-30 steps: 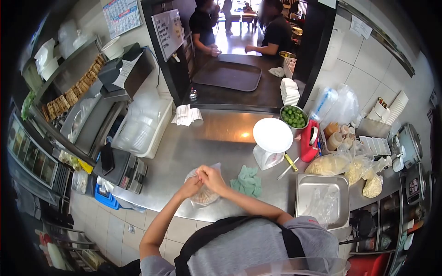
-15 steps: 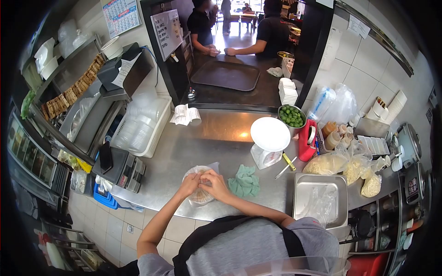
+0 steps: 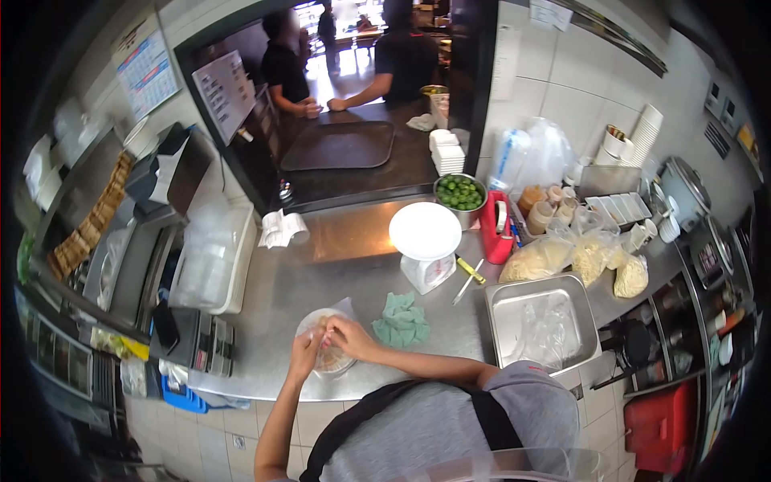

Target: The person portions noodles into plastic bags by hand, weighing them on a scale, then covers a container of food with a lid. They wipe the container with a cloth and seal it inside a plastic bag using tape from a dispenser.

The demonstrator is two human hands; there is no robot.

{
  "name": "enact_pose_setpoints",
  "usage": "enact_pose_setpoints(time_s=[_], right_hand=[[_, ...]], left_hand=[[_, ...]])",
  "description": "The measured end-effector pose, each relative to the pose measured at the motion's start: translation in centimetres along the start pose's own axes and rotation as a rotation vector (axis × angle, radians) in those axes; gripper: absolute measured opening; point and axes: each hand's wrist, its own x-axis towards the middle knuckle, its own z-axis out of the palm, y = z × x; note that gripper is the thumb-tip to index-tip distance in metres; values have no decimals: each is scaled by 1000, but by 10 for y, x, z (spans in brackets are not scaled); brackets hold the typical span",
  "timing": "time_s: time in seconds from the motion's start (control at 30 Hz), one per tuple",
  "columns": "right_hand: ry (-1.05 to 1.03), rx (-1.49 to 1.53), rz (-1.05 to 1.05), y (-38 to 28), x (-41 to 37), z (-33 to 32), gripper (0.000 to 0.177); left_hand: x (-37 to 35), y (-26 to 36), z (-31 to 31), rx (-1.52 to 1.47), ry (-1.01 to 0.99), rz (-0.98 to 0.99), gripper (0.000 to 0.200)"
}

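Observation:
A clear plastic bag (image 3: 332, 364) with pale brownish contents sits on the steel counter near its front edge, round and bowl-like in outline. My left hand (image 3: 308, 347) pinches the gathered plastic at the top from the left. From the right, my right hand (image 3: 350, 338) grips the same gathered part, its fingers close to the left ones. Exactly how the plastic is folded between the fingertips is hidden. A crumpled green cloth (image 3: 401, 320) lies just right of my right hand.
A kitchen scale (image 3: 426, 241) with a white pan stands beyond the cloth, near a yellow marker (image 3: 471, 271). To the right are a steel pan (image 3: 499, 337) and filled bags (image 3: 536, 259). A white basket (image 3: 238, 281) sits left. Two people stand beyond the pass window's tray (image 3: 339, 146).
The head view has turned right, so the counter items appear further left. Both hands stay on the bag's top, with the fingers slightly shifted and the right forearm flatter.

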Motion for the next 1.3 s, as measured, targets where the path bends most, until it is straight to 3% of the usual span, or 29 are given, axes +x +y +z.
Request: enact_pose_setpoints(time_s=[0.03, 0.17, 0.37, 0.57, 0.67, 0.77, 0.87, 0.97, 1.07, 1.17, 1.23, 1.3], right_hand=[[-38, 8, 83, -7, 0, -3, 9], [-44, -6, 80, -18, 4, -6, 9], [-91, 107, 77, -14, 7, -8, 16], [-17, 124, 112, -1, 6, 5, 38], [-17, 79, 159, -2, 6, 7, 37], [8, 41, 188, -7, 5, 9, 37], [10, 36, 184, -9, 5, 9, 37], [5, 59, 154, -5, 5, 6, 35], [2, 68, 119, -5, 5, 6, 34], [-10, 91, 138, -12, 3, 2, 31], [-10, 130, 167, -18, 3, -1, 26], [-38, 55, 62, -3, 2, 0, 20]], left_hand=[[-4, -5, 2, -33, 29, 71, 24], [-12, -14, 10, -66, 152, 196, 16], [-13, -10, 22, -99, 326, 97, 13], [-8, -3, 24, 355, 586, 453, 8], [-7, 0, 25, 392, 614, 362, 6], [-5, 7, 24, 375, 550, 45, 8], [-3, 11, 17, 577, 397, 151, 5], [-5, 7, 3, 627, 256, 437, 5], [-13, 9, -3, 731, 191, 528, 5], [-16, 13, -3, 699, 163, 443, 9], [-6, -19, -3, 549, 128, 424, 14], [-1, -31, -8, 444, 68, 340, 18]])
